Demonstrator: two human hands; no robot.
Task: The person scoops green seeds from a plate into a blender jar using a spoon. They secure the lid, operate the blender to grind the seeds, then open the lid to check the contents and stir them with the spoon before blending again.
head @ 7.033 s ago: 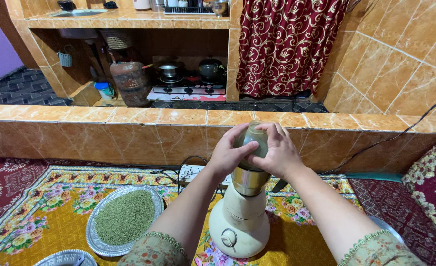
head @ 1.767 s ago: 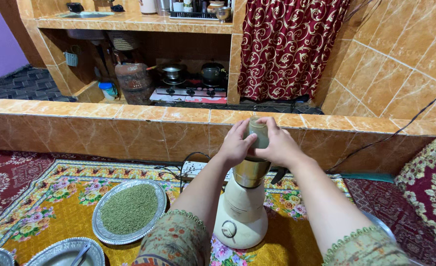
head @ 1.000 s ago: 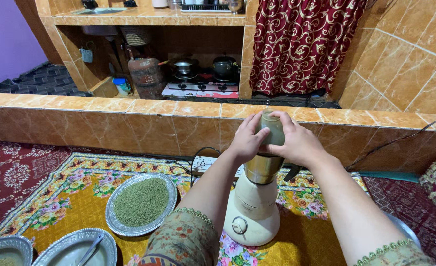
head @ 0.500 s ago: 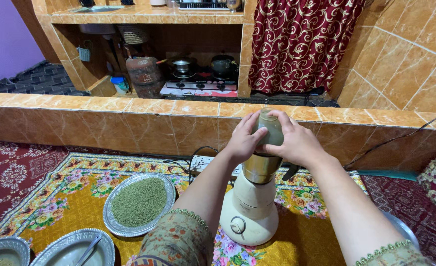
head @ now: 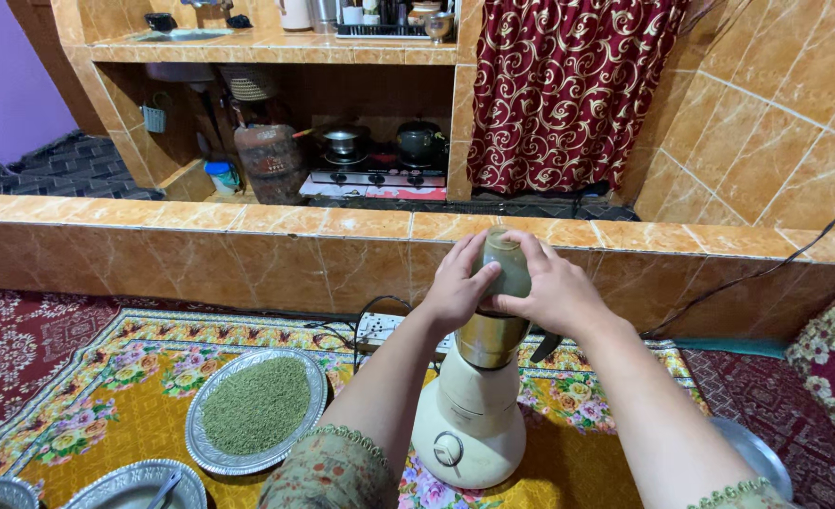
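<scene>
A cream mixer-grinder base (head: 467,419) stands on a yellow flowered mat (head: 116,405). On it sits a steel jar (head: 488,339) with a clear domed lid (head: 505,266) showing greenish contents. My left hand (head: 455,287) grips the lid from the left. My right hand (head: 554,292) wraps it from the right and covers part of the jar's top. A round steel plate (head: 309,377) heaped with green seeds lies on the mat, left of the base.
A tiled orange ledge (head: 248,221) runs across behind the grinder. A white power strip (head: 380,328) and black cables lie at its foot. Steel plates sit at the bottom left (head: 135,485) and right (head: 757,452). Beyond are a gas stove with pots (head: 380,151) and a red curtain (head: 568,94).
Both hands stay clamped on the lid throughout. Only the view shifts slightly, first left and down, then back right and up. The grinder and plate have not moved.
</scene>
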